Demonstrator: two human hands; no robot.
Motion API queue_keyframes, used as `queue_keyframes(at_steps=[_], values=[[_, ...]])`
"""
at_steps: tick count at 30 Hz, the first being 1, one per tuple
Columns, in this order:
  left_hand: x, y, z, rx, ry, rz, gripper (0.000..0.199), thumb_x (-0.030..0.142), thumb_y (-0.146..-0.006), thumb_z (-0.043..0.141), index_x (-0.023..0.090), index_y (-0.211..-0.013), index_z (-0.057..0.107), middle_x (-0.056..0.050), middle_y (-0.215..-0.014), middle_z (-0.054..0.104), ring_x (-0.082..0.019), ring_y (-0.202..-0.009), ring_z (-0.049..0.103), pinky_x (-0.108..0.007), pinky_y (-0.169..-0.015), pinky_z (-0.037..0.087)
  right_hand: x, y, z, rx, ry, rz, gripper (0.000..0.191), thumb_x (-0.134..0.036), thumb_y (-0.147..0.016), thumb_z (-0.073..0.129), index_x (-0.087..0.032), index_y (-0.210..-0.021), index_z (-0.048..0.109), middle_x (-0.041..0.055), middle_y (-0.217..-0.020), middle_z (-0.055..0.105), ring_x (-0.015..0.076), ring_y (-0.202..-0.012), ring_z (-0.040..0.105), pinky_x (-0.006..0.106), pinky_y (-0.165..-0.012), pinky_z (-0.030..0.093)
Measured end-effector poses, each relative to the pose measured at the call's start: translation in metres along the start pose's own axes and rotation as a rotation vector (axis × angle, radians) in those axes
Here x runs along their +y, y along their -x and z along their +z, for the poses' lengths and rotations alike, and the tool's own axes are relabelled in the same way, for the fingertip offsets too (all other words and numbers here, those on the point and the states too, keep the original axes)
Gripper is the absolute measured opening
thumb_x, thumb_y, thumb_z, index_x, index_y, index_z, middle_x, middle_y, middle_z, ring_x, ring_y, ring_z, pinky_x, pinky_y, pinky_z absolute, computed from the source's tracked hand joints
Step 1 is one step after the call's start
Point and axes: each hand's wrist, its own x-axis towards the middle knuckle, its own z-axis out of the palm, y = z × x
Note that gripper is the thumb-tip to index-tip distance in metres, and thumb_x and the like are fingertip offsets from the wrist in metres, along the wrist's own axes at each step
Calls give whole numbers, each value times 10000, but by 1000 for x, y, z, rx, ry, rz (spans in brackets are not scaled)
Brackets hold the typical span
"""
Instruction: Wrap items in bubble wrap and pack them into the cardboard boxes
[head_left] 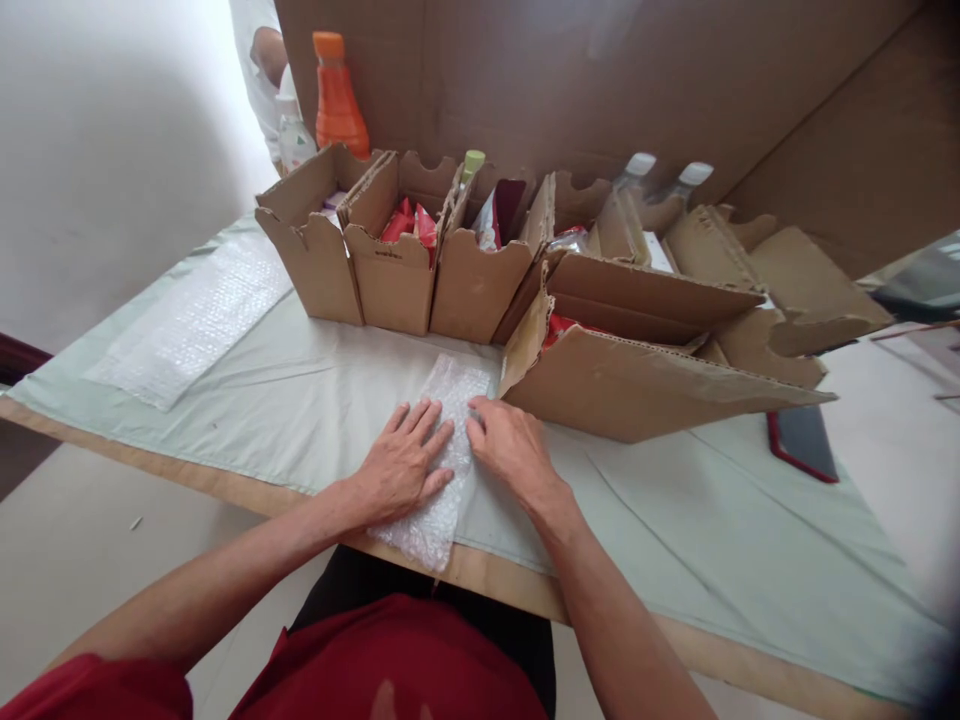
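Observation:
A narrow piece of bubble wrap lies on the cloth in front of me, its near end reaching past the table's front edge. My left hand rests flat on it with the fingers spread. At its right edge is my right hand, fingers curled in and thumb and forefinger close together on the plastic. Whether anything else sits under or inside the wrap I cannot tell.
Cardboard bins with red packets stand in a row behind, and a wider cardboard box is close to the right hand. Another bubble wrap sheet lies left. An orange bottle stands at the back; a phone-like dark slab lies right.

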Motion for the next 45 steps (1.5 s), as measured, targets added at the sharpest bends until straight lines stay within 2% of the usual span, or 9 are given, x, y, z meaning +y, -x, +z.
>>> queue_keyframes(at_steps=[4, 8, 12, 17, 25, 30, 35, 40, 45], values=[[3, 1, 3, -8, -3, -6, 641, 454, -991, 558, 130, -1528, 422, -234, -1655, 327, -382, -1555, 272, -579, -1257, 202, -6, -5, 4, 93, 61, -121, 404, -168, -997, 441, -171, -1353, 632, 167, -1405, 608, 310, -1242, 565, 419, -973, 438], [-9, 6, -10, -26, 63, 25, 601, 405, -982, 571, 119, -1501, 468, -234, -1644, 350, -393, -1545, 291, -589, -1244, 251, -5, -15, 22, 50, 88, -262, 411, -102, -987, 421, -174, -1321, 650, 125, -1457, 584, 286, -1283, 527, 409, -983, 426], [-34, 43, -34, -6, 143, 169, 434, 134, -947, 494, 165, -1364, 611, -171, -1580, 476, -340, -1516, 365, -543, -1203, 362, 1, -17, 30, 36, 59, -279, 421, -111, -1001, 409, -165, -1361, 620, 129, -1492, 555, 291, -1300, 504, 405, -991, 409], [-43, 90, -52, -122, 84, 307, 651, 18, -817, 541, 231, -1431, 542, -129, -1614, 444, -320, -1553, 297, -573, -1245, 289, 1, -14, 36, 65, 27, -271, 461, -93, -997, 378, -144, -1410, 574, 144, -1538, 511, 310, -1344, 462, 430, -1005, 389], [-34, 80, -44, -40, 200, 430, 297, 121, -937, 535, 228, -1157, 703, -95, -1422, 661, -291, -1467, 467, -529, -1235, 331, 0, -11, 44, 119, 50, -270, 478, -77, -998, 350, -142, -1422, 559, 138, -1560, 493, 299, -1389, 440, 426, -1014, 389], [-23, 57, -53, 38, 552, 152, 244, 243, -996, 446, 198, -1033, 684, -80, -1049, 779, -210, -998, 723, -389, -944, 554, -1, -13, 49, 125, 10, -264, 506, -63, -989, 338, -130, -1449, 537, 154, -1565, 483, 304, -1423, 419, 446, -1049, 387], [-21, 21, -56, -2, 772, -310, 266, 392, -932, 460, 190, -838, 605, 20, -703, 576, -140, -665, 528, -270, -642, 448, 12, -5, 35, 108, -170, -241, 471, -115, -969, 379, -164, -1379, 603, 141, -1600, 434, 287, -1433, 437, 469, -1110, 397], [-24, 3, -55, -46, 824, -351, 260, 403, -882, 477, 189, -792, 595, 25, -671, 532, -135, -639, 470, -261, -604, 390, 17, 36, 2, 149, -655, -198, 382, -326, -996, 447, -225, -1316, 631, 90, -1408, 617, 255, -1296, 572, 436, -1064, 468], [-25, -4, -49, -89, 839, -376, 234, 359, -866, 485, 183, -769, 604, 22, -649, 538, -126, -603, 464, -244, -560, 367, -12, 67, 6, 316, -403, -326, 368, -326, -967, 558, -212, -1308, 636, 129, -1390, 616, 310, -1279, 550, 480, -1062, 414]])
